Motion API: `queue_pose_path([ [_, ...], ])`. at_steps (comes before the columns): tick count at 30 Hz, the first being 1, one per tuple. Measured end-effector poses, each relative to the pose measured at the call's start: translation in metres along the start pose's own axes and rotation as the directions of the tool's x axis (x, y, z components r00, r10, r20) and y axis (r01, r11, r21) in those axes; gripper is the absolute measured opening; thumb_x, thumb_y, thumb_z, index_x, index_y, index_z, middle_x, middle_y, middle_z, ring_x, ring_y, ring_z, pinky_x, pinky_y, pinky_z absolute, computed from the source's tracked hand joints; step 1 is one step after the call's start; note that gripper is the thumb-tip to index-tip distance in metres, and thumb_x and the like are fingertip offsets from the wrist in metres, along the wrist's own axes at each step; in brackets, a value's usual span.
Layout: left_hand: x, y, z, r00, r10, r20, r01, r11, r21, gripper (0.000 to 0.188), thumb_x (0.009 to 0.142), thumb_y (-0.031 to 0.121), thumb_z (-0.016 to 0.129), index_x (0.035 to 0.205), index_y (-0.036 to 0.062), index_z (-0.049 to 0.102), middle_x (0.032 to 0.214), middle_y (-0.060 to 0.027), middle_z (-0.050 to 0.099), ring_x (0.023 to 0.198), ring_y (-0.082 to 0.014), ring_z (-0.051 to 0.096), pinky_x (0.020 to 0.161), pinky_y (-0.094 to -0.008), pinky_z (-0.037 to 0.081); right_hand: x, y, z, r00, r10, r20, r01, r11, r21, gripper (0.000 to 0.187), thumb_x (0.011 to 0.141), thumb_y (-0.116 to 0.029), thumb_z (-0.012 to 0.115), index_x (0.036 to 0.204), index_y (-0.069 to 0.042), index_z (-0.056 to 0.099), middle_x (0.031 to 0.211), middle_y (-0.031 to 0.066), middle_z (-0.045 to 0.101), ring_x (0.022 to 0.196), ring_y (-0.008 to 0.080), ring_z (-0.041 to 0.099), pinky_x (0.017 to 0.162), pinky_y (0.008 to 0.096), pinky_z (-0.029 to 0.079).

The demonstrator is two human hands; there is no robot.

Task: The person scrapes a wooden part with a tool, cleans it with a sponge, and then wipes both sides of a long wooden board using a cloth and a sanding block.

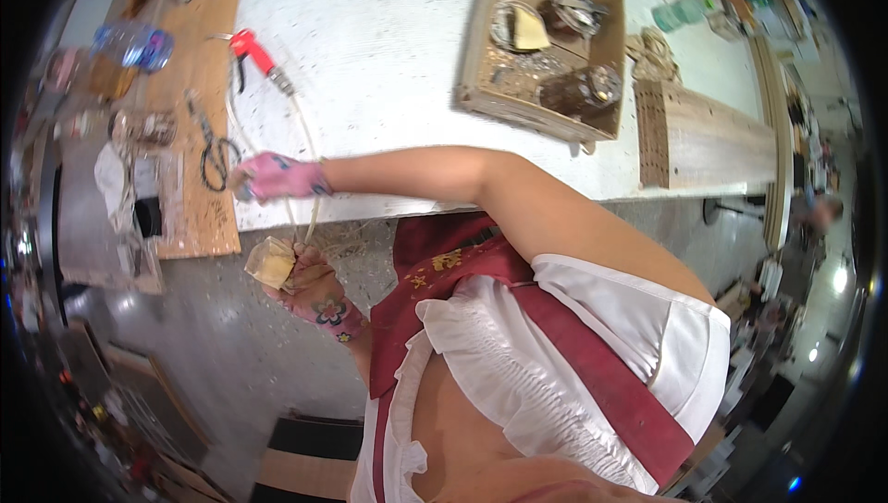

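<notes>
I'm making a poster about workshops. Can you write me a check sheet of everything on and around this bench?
Surface: white worktable, scuffed and speckled, with a brown board lying at its left end.
Job's things: thin pale cord running from the table edge down to both hands; small tan bundle in the left hand.
Clutter: red-handled tool, scissors, cardboard box of jars and metal bits, wooden block.
Grippers: right hand closed around the cord at the table edge; left hand below it, gripping bundle and cord.
Cables: nothing seen.
Surroundings: grey floor, crowded shelves to the left and right.
</notes>
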State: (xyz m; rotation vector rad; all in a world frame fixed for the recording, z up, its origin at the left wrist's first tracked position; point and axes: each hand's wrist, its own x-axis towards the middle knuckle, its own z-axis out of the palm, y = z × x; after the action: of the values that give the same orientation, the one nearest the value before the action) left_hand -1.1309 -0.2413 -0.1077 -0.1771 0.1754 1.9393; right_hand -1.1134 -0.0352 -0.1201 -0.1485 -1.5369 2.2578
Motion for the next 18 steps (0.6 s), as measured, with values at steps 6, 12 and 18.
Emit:
queue_pose_path([
  [6,0.062,-0.052,0.035,0.999,-0.045,0.003,0.041,0.927,0.374,0.068,0.084,0.05,0.05,0.129,0.0002,0.04,0.107,-0.0156,0.055,0.085,-0.0239,0.051,0.074,-0.0373,0.041,-0.161,-0.056,-0.015,0.955,-0.061,-0.291,-0.007,0.974,-0.227,0.032,0.086,-0.009,0.053,0.117,0.001,0.054,0.109,0.0152,0.063,0.1,0.0204,0.062,0.089,0.0299,0.048],
  [12,0.095,-0.134,0.063,0.839,-0.543,0.03,0.509,0.803,0.31,0.072,0.08,0.039,0.061,0.136,0.0007,0.034,0.118,-0.0232,0.049,0.096,-0.034,0.051,0.082,-0.043,0.041,-0.322,-0.143,-0.031,0.786,0.02,-0.618,-0.118,0.986,-0.119,0.059,0.085,-0.043,0.061,0.119,0.004,0.053,0.104,0.0117,0.063,0.096,0.0182,0.061,0.09,0.0304,0.047],
  [18,0.078,-0.253,0.109,0.832,-0.534,0.149,0.172,0.504,0.846,0.059,0.088,0.019,0.06,0.137,0.0017,0.031,0.134,-0.0215,0.041,0.119,-0.038,0.047,0.098,-0.0433,0.045,-0.391,-0.199,-0.032,0.197,-0.501,-0.843,-0.515,0.678,-0.524,0.067,0.078,-0.051,0.063,0.125,-0.006,0.051,0.11,0.0072,0.062,0.101,0.023,0.059,0.089,0.0331,0.046],
])
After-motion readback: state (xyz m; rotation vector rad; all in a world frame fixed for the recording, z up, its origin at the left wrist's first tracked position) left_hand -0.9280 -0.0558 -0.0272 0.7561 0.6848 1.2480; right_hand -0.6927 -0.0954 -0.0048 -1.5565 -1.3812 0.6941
